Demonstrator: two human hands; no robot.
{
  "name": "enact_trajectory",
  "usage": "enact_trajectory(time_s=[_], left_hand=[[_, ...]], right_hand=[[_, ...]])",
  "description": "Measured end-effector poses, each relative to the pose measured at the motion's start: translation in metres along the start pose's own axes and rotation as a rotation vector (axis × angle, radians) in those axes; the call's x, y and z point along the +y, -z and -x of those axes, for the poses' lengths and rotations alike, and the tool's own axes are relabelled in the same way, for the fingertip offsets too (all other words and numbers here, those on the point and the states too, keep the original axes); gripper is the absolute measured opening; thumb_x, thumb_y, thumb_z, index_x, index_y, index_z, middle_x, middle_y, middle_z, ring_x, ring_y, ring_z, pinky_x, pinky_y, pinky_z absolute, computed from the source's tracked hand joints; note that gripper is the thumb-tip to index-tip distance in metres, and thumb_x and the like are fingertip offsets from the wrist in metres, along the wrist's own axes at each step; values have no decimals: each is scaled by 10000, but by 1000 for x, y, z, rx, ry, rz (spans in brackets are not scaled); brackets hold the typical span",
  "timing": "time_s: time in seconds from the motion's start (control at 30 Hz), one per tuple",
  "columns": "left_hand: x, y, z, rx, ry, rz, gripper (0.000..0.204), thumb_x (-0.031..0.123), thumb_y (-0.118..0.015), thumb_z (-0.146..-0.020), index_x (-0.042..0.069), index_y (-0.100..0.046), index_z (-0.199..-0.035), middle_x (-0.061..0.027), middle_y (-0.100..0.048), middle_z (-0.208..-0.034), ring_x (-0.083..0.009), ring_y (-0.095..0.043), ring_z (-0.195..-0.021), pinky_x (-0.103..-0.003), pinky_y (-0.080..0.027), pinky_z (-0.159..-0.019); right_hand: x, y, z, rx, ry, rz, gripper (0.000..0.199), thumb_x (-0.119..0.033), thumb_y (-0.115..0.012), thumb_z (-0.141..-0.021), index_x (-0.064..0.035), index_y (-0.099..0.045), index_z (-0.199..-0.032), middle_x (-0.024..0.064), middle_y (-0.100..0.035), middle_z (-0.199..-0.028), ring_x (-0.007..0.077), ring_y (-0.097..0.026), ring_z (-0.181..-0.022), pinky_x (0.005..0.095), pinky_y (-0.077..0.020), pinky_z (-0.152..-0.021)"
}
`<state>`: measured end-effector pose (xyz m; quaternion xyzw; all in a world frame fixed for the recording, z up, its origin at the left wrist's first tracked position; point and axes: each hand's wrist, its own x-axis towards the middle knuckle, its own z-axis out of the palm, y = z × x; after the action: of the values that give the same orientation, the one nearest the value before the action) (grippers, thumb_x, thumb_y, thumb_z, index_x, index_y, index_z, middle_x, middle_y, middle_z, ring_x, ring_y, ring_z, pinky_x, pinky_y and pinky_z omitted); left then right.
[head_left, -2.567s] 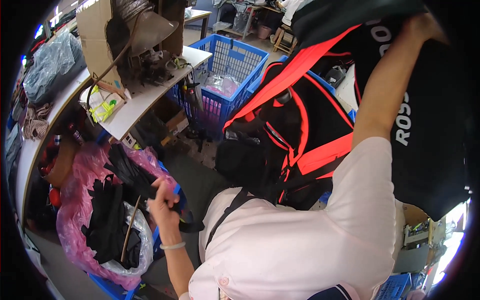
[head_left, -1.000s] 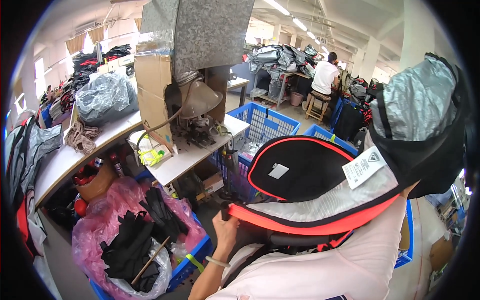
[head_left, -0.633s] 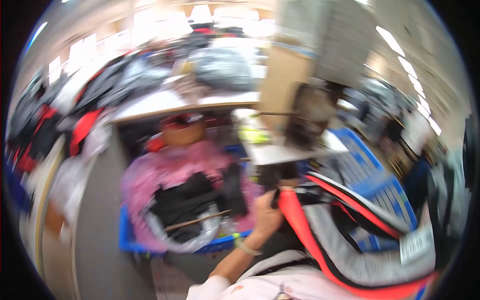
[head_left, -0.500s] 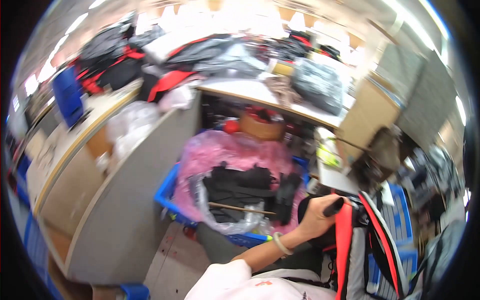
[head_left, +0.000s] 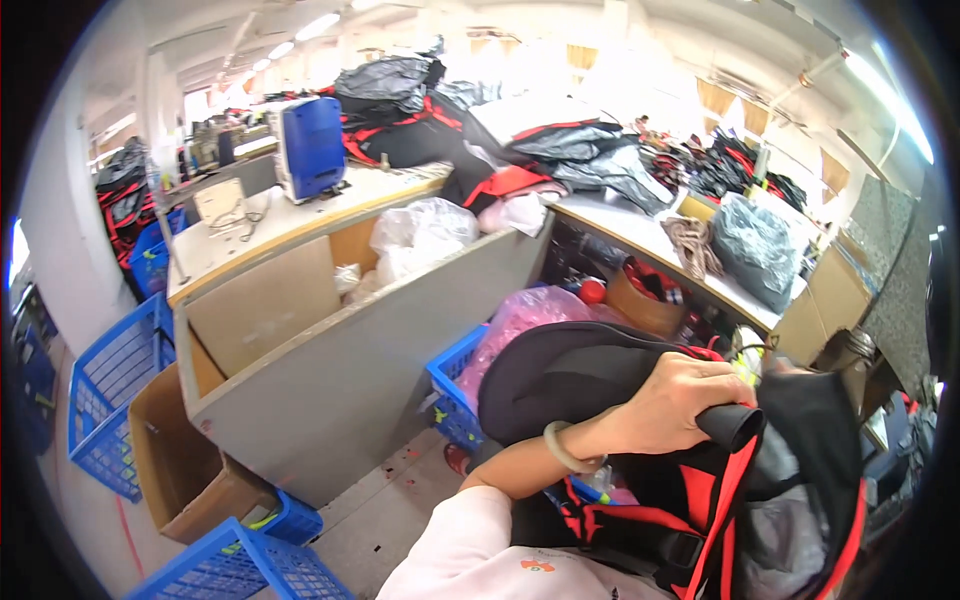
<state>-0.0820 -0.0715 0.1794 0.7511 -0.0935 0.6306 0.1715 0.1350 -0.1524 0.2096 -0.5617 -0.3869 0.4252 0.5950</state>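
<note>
My left hand, with a pale bangle at the wrist, is closed around a thick black tube-shaped handle on a backpack. The black backpack has red trim and grey parts, and it hangs in front of my body at the lower right. Its rounded padded panel faces up toward the left, and red-edged straps dangle below my hand. Behind it, the bag covers most of a blue basket lined with pink plastic. I cannot make out my right hand; the bag blocks that side.
A grey partition runs along a worktable at the left. Blue crates and an open cardboard box stand on the floor there. More black-and-red bags lie heaped on the tables, with a plastic-wrapped bundle at the far right.
My view has turned left, bringing the floor crates and cardboard box into sight. The backpack has come up in my left hand and now covers the basket's dark contents.
</note>
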Motion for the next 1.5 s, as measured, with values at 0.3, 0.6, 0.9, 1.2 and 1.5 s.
enact_trajectory(time_s=[0.3, 0.6, 0.9, 1.2, 1.5], left_hand=[[49, 29, 42, -8, 236, -698, 244, 91, -664, -572, 76, -566, -795, -58, -556, -678, -275, -582, -617, -367, -461, -539], [-4, -26, 40, -322, 418, -765, 205, 86, -638, -672, 4, -621, -858, -166, -623, -774, -333, -622, -716, -368, -484, -635], [-13, -153, 48, -766, 224, -347, 315, 115, -688, -643, 16, -617, -933, -159, -634, -853, -314, -619, -767, -376, -487, -679], [-28, -125, 61, -710, 271, -342, 265, 94, -681, -665, 44, -617, -917, -125, -636, -814, -297, -617, -724, -355, -490, -642], [-31, -123, 65, -715, 276, -292, 281, 107, -707, -669, 33, -621, -926, -143, -635, -821, -305, -617, -729, -344, -489, -640]], right_hand=[[16, -41, -38, -927, -49, 371, 451, -287, -642, -745, 21, -566, -1065, -1, -550, -907, 96, -493, -841, 251, -398, -796], [61, -30, -60, -1106, 149, 693, 290, -134, -645, -610, 6, -589, -857, 116, -618, -796, 192, -584, -775, 335, -460, -666], [137, 105, 19, -436, 215, 771, 499, -153, -781, -438, 41, -598, -860, 198, -622, -871, 333, -588, -850, 394, -464, -700], [143, 75, 1, -422, 87, 885, 488, -160, -810, -423, 14, -596, -826, 180, -622, -812, 358, -590, -862, 431, -469, -695], [160, 71, 4, -303, 198, 906, 423, -146, -775, -441, -5, -593, -795, 178, -622, -745, 374, -600, -795, 449, -470, -666]])
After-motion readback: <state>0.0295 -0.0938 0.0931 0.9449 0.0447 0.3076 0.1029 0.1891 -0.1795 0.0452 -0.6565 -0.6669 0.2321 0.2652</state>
